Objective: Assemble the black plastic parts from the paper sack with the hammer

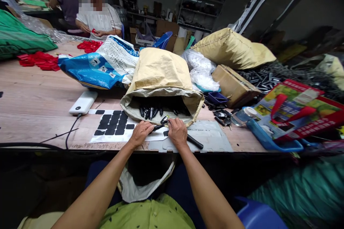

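From where I stand, looking along the head view, the person's left hand (pixel 141 134) pinches a slim black rod-shaped piece (pixel 158 127), and the right hand (pixel 177 133) is curled round a thick black cylindrical handle (pixel 195 142), whose smooth, rounded end juts out to the near right. A small shiny metal part (pixel 165 119) shows just beyond the right fingertips; I cannot tell whether it belongs to that handle. The slim piece lies between the two hands, at the near lip of a tan paper sack (pixel 162 68) and above a flat grey sheet (pixel 212 136) on the pale wood-grain table (pixel 40 103). To my mind, the slim piece wants a light but steady pinch, kept low over that sheet, with the left fingertips drawn back from the metal part and the right wrist loose. The sack's folded rim would be best kept off the wrists, since it sags close to them. Its outside is creased and matt, its lining greyish, and glossy black tapered pieces (pixel 151 113) lie in its wide mouth. To the left, a thin white backing sheet (pixel 96 139) carries soft-cornered black patches (pixel 111 127), set in rough rows. Farther left sits a smooth white plastic box with rounded edges (pixel 84 103), a cable plugged into its near end. Beyond it slumps a crinkled blue-and-white plastic bag (pixel 100 66), and to the right stands a clear plastic jar (pixel 243 116).
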{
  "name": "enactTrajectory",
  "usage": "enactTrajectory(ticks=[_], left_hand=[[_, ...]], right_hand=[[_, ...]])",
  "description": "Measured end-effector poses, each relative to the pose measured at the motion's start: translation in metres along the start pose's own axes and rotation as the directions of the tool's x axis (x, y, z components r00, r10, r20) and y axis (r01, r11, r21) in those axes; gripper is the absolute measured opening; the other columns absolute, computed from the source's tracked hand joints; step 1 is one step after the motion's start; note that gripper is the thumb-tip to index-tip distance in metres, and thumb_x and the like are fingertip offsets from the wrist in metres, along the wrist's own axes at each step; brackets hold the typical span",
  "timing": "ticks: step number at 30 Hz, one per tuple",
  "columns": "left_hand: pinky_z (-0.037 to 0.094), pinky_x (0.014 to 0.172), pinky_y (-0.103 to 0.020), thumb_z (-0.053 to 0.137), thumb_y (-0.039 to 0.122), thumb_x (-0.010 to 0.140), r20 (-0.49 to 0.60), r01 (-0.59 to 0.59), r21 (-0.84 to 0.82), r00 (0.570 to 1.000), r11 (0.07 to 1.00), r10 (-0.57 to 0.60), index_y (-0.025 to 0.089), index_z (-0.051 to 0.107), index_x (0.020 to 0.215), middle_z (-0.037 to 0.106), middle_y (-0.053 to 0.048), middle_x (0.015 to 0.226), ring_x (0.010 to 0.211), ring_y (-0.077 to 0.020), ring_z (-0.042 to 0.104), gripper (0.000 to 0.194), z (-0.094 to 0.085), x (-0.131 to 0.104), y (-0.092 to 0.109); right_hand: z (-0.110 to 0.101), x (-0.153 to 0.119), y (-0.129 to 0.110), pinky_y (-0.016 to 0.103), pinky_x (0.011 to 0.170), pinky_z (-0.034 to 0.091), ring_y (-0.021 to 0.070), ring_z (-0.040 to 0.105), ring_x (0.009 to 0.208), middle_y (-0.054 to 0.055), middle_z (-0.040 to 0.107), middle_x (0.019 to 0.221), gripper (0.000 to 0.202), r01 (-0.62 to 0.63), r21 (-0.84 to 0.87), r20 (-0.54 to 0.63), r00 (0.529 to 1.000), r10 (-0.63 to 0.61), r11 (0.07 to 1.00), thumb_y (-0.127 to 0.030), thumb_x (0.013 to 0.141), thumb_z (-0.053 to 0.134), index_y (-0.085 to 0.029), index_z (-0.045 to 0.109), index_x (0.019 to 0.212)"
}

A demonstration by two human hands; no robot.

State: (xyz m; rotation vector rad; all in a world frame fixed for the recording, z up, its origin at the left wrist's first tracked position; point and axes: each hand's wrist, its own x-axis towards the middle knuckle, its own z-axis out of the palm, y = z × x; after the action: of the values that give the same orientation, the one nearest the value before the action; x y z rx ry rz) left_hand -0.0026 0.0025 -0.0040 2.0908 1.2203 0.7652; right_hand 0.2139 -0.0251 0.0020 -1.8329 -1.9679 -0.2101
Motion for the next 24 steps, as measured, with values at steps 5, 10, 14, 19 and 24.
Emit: enactTrajectory(ticks=[5, 10, 14, 19, 24], left_hand=[[0.038, 0.08, -0.033, 0.04, 0.042, 0.099, 0.015, 0.009, -0.005, 1.0, 1.0, -0.009, 0.019, 0.066, 0.076, 0.063, -0.003, 0.082, 0.084, -0.0194, 0.05, 0.041, -0.005, 0.001, 0.009], [0.042, 0.081, -0.029, 0.046, 0.045, 0.097, 0.148, 0.032, -0.192, 0.989, 0.981, -0.003, 0.02, 0.068, 0.091, 0.067, -0.001, 0.088, 0.086, -0.0179, 0.056, 0.033, -0.025, -0.03, 0.048], [0.042, 0.06, -0.024, 0.053, 0.045, 0.092, 0.557, 0.306, -0.266, 0.823, 0.914, -0.113, 0.02, 0.067, 0.094, 0.068, 0.001, 0.074, 0.065, -0.0145, 0.059, 0.028, -0.018, -0.083, 0.056], [0.046, 0.069, -0.028, 0.056, 0.034, 0.087, 0.483, 0.355, 0.195, 0.777, 0.914, -0.404, 0.019, 0.07, 0.088, 0.075, -0.005, 0.083, 0.081, -0.0218, 0.07, 0.02, 0.033, -0.125, 0.018], [0.05, 0.086, -0.036, 0.052, 0.028, 0.088, 0.381, 0.367, 0.538, 0.698, 0.759, -0.607, 0.018, 0.073, 0.095, 0.075, -0.015, 0.107, 0.105, -0.0294, 0.07, 0.024, 0.079, -0.135, -0.011]], right_hand=[[-0.001, 0.001, -0.001, 0.032, 0.08, 0.036, 0.0234, 0.051, 0.094, 0.006, 0.063, 0.099, 0.021, -0.002, -0.004, 0.005, 1.0, 0.002, 1.0, -0.024, 0.096, 0.055, -0.024, 0.066, 0.114], [-0.001, 0.002, 0.0, 0.032, 0.081, 0.036, 0.0235, 0.051, 0.094, 0.007, 0.062, 0.1, 0.02, 0.002, 0.002, 0.009, 1.0, -0.002, 1.0, -0.024, 0.096, 0.055, -0.023, 0.065, 0.113], [0.001, 0.002, 0.001, 0.032, 0.08, 0.035, 0.0233, 0.051, 0.095, 0.006, 0.063, 0.1, 0.018, -0.004, 0.006, 0.005, 1.0, 0.004, 1.0, -0.024, 0.096, 0.056, -0.023, 0.065, 0.112], [0.001, 0.002, 0.0, 0.032, 0.08, 0.035, 0.0233, 0.051, 0.095, 0.006, 0.063, 0.101, 0.018, -0.008, 0.003, 0.003, 1.0, 0.008, 1.0, -0.025, 0.096, 0.056, -0.023, 0.065, 0.112], [0.001, 0.001, 0.001, 0.032, 0.079, 0.034, 0.0233, 0.051, 0.095, 0.007, 0.062, 0.101, 0.02, -0.005, -0.017, 0.02, 1.0, 0.005, 1.0, -0.025, 0.096, 0.056, -0.024, 0.065, 0.113]])
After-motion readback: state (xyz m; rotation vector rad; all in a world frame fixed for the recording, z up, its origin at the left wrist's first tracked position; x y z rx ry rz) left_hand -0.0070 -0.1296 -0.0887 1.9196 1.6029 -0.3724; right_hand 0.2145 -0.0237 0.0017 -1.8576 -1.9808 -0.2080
